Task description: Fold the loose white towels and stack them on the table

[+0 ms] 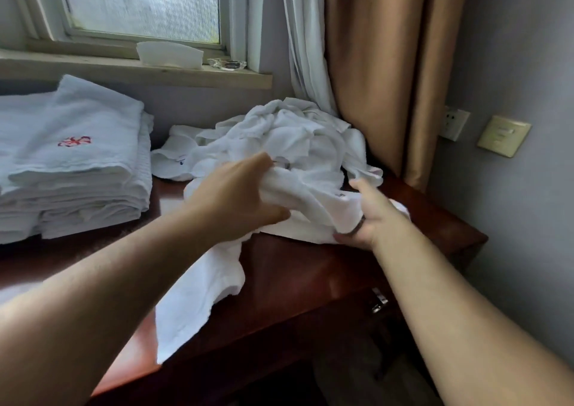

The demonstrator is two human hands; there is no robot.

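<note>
A loose white towel lies at the front of a crumpled towel pile on the dark red bench, one end trailing over the near edge. The left hand and right hand both grip it. Folded towels are stacked at left, below a window sill; tan curtains hang at right

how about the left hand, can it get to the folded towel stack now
Probably yes: the folded stack lies just left of the left hand, only bare table between, though that hand grips a loose towel.
</note>
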